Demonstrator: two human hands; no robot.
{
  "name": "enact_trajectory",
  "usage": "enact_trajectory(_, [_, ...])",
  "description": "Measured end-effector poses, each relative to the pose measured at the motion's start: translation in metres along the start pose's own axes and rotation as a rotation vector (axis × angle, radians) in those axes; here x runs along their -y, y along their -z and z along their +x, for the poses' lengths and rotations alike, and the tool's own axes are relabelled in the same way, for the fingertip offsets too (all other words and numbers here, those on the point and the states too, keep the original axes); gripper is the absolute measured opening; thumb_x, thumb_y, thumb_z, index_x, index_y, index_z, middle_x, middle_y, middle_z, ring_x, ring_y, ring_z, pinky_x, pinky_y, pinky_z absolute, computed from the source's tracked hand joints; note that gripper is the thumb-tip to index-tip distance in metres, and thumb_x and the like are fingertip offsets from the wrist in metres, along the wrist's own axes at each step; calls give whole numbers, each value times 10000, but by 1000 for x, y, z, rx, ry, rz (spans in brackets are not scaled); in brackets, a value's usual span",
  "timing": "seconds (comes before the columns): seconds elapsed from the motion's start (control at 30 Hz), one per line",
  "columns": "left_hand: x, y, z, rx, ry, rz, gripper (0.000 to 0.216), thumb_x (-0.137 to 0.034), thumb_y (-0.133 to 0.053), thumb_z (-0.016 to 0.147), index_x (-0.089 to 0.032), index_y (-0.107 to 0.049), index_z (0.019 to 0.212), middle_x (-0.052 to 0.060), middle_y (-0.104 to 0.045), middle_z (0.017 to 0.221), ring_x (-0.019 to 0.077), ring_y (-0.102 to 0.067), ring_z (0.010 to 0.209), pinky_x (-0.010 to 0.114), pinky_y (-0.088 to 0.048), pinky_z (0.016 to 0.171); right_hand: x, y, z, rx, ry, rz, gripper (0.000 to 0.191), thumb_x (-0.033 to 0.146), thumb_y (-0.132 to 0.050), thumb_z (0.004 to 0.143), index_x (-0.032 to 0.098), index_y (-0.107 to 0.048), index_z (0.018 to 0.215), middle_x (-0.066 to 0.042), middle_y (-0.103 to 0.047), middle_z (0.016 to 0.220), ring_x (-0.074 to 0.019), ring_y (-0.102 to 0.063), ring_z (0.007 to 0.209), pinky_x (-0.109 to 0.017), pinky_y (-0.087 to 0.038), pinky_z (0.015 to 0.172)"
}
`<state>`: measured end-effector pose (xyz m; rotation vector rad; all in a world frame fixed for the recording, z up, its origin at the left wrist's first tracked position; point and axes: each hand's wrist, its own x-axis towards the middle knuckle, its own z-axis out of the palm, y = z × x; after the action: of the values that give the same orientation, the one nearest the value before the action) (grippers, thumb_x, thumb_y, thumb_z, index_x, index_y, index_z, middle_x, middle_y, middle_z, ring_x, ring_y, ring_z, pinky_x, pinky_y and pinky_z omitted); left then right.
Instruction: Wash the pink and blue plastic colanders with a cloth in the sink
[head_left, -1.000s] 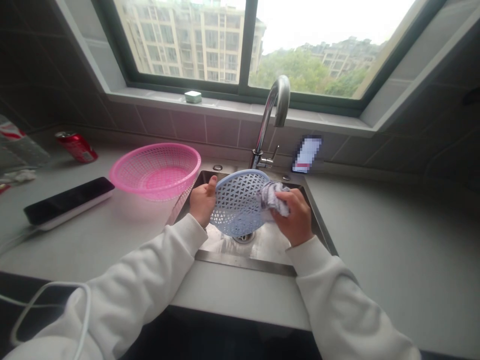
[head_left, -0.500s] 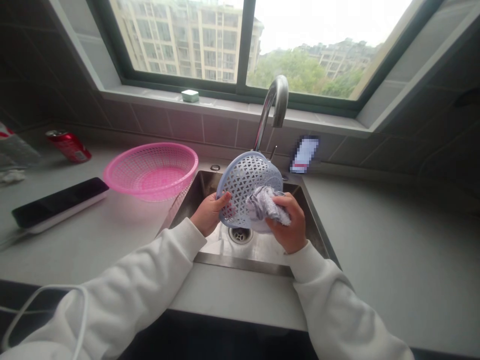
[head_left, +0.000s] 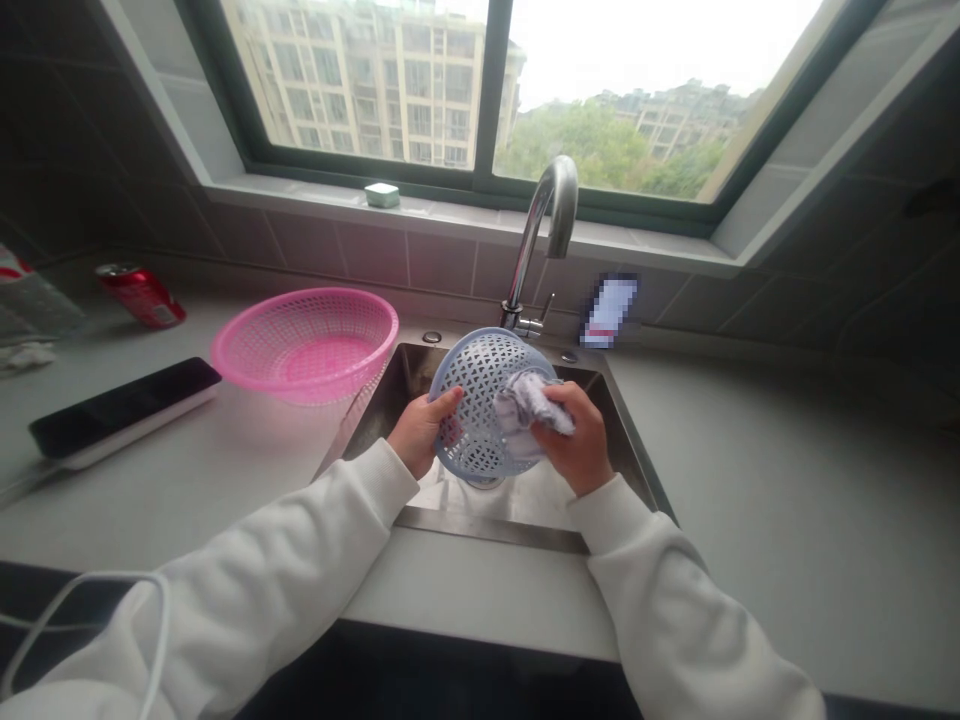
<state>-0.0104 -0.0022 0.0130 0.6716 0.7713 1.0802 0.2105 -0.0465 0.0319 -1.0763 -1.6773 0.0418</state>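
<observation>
I hold a pale blue perforated basket point(head_left: 476, 400) over the steel sink point(head_left: 637, 450), tilted with its inside facing me. My left hand point(head_left: 421, 432) grips its left rim, fingers curled over the edge. My right hand point(head_left: 576, 438) is closed on a crumpled grey-white cloth point(head_left: 525, 398) and presses it against the basket's inner right side. Both arms wear white sleeves.
A chrome tap point(head_left: 541, 235) arches above the sink. A pink basket point(head_left: 307, 342) sits on the counter to the left, with a black-and-white flat device point(head_left: 120, 408) and a red can point(head_left: 142, 295) beyond. A small block point(head_left: 382, 194) lies on the windowsill. A blurred card point(head_left: 612, 310) leans behind the sink.
The blue basket was tipped up from lying flatter to face me, then lowered slightly. My right hand kept rubbing the cloth inside it.
</observation>
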Motion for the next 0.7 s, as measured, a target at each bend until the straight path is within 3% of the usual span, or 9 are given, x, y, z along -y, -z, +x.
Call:
enact_trajectory(0.1, [-2, 1, 2, 7, -21, -35, 328, -327, -791, 770, -94, -687, 976, 57, -715, 752, 128, -599, 540, 268, -497, 551, -25, 10, 5, -86, -137, -185, 197, 184, -654, 717, 230, -636, 907, -35, -666, 888, -235, -628, 835, -403, -524, 787])
enact_trajectory(0.2, [0, -3, 4, -11, -45, -52, 346, -325, -776, 788, -101, -682, 1034, 64, -727, 778, 153, -645, 612, 276, -531, 606, -22, 9, 5, -116, -150, -181, 195, 171, -654, 721, 233, -631, 905, -37, -663, 894, -235, -628, 840, -405, -524, 790])
enact_trajectory(0.33, [5, -3, 5, -28, -62, -74, 395, -333, -773, 790, -110, -669, 1099, 76, -746, 830, 177, -684, 680, 290, -566, 661, 10, -7, 1, 43, -8, 59, 228, 187, -687, 732, 248, -633, 945, -13, -644, 877, -203, -626, 788, -347, -526, 721])
enact_trajectory(0.43, [1, 0, 3, -21, -47, -83, 384, -317, -757, 800, -102, -673, 1107, 89, -760, 865, 190, -699, 709, 313, -582, 710, 4, -5, 0, 103, -29, 43, 219, 198, -694, 728, 242, -632, 933, -13, -649, 871, -201, -626, 780, -347, -528, 720])
enact_trajectory(0.57, [-5, 0, 0, 4, -68, -121, 370, -308, -749, 804, -91, -679, 1096, 97, -767, 915, 195, -708, 734, 328, -587, 758, -26, 11, 3, -26, -168, -199, 206, 172, -655, 696, 222, -640, 895, -31, -667, 889, -228, -630, 823, -398, -526, 785])
enact_trajectory(0.7, [1, -6, 1, 14, -84, -142, 444, -336, -779, 783, -105, -661, 1142, 95, -766, 960, 205, -721, 802, 329, -590, 787, -7, 4, 2, -53, -90, -92, 215, 172, -654, 715, 232, -638, 921, -18, -657, 888, -210, -630, 808, -365, -525, 749])
